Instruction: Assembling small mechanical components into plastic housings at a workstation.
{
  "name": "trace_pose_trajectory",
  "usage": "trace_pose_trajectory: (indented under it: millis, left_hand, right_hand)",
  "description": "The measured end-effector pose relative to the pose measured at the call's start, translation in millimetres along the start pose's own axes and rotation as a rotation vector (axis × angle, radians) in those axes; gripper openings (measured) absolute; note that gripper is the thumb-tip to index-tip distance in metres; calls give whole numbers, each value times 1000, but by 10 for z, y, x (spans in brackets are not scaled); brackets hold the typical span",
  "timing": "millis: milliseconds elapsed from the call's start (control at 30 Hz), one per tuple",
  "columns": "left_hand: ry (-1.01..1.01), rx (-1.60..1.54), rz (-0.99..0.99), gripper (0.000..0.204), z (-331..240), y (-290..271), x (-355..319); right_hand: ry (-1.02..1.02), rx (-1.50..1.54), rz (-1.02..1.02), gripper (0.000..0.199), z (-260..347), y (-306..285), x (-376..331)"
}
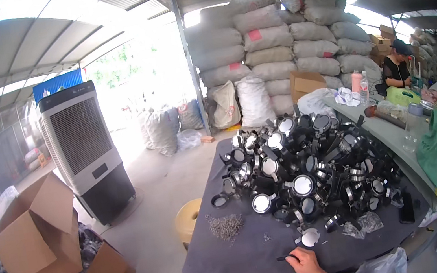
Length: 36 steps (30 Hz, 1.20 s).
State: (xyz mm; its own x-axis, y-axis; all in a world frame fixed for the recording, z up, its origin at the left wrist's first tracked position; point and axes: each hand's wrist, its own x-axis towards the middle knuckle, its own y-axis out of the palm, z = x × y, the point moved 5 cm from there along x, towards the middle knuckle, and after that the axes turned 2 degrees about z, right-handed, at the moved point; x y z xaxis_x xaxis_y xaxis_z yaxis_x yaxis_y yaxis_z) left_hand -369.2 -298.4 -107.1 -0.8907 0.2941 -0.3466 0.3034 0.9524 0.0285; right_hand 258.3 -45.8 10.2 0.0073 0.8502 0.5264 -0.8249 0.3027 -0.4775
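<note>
My right hand [306,266], with a dark band at the wrist, is at the near edge of a grey-covered table [238,259]. Its fingers are closed on a small dark stick-like piece [283,258], too small to name exactly. Just beyond the fingers lies a round silver lid-like part [310,237]. A large heap of black and silver round parts [302,185], some with black handles, spreads over the far part of the table. To its left sits a pile of small grey metal pieces [227,227]. My left hand is out of view.
A yellow stool [188,218] stands at the table's left. Beyond it are open cardboard boxes [24,247] and a tall air cooler [84,152]. A cluttered green bench [401,136] runs along the right, where another person [397,71] sits. Stacked sacks [268,37] rise behind.
</note>
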Motion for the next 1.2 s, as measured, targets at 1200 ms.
trace_pose_trajectory:
  millis: [1200]
  left_hand:
    - [-77,436,390,39,514,399,1197]
  right_hand:
    - [-460,145,-11,15,1834,-181,1376]
